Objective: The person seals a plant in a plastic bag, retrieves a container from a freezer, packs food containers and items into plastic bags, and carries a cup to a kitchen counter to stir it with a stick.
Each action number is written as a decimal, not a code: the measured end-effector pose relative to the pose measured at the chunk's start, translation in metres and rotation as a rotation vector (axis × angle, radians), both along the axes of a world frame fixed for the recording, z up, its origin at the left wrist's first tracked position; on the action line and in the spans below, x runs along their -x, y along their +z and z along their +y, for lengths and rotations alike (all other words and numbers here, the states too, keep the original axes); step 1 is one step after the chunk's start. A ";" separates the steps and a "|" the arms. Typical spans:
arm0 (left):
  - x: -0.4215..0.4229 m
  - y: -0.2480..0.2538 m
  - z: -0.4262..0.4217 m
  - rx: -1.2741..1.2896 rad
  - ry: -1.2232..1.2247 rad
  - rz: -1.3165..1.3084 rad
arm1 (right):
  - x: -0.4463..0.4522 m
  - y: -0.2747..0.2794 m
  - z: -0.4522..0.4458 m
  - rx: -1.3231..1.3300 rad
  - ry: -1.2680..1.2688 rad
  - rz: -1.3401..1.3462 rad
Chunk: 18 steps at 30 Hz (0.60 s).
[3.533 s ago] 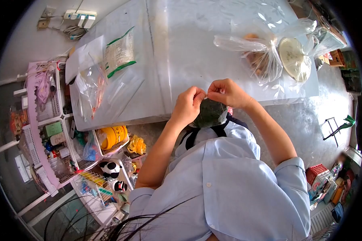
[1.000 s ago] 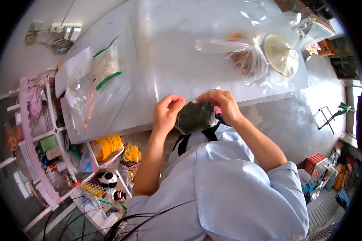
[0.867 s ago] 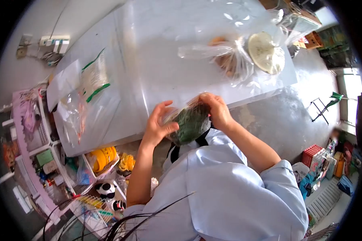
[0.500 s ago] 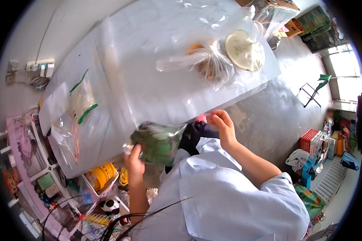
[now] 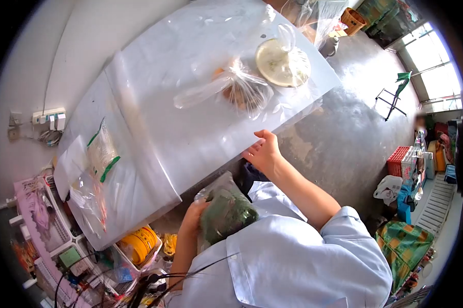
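Note:
A clear plastic bag with dark green contents [image 5: 225,213] hangs low beside the light blue shirt, below the table's front edge. My left hand [image 5: 194,214] is closed on the left side of this bag, its fingertips partly hidden. Up at the table edge is my right hand [image 5: 263,152], fingers apart, with nothing visible in it. Beyond it on the grey-white table [image 5: 190,138] lie a knotted clear bag with brownish items [image 5: 244,95] and a bagged pale round item [image 5: 283,62].
On the table's left part lie a green-edged white packet [image 5: 104,154] and clear plastic sleeves [image 5: 85,200]. Baskets with a yellow container [image 5: 138,245] stand below left. A black folding frame [image 5: 392,105] and a red crate [image 5: 397,160] are on the right.
The green-filled bag has gone from between both hands down to the shirt, held by my left hand. My right hand has let go and moved to the table edge. The view has turned rightward.

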<state>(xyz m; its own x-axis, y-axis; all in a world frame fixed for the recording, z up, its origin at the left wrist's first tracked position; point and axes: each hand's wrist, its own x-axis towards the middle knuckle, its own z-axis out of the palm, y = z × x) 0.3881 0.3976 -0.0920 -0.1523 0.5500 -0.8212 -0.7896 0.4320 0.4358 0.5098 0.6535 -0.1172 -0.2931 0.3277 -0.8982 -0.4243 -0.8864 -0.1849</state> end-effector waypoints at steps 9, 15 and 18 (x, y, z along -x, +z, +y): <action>-0.032 -0.012 0.065 0.104 -0.235 0.138 | 0.007 0.043 -0.004 0.063 0.045 -0.157; -0.027 -0.017 0.097 -0.218 -0.395 0.624 | 0.009 0.105 -0.010 -0.016 0.152 -0.013; -0.023 -0.010 0.105 -0.146 -0.190 0.496 | 0.023 0.121 -0.023 -0.169 0.116 -0.043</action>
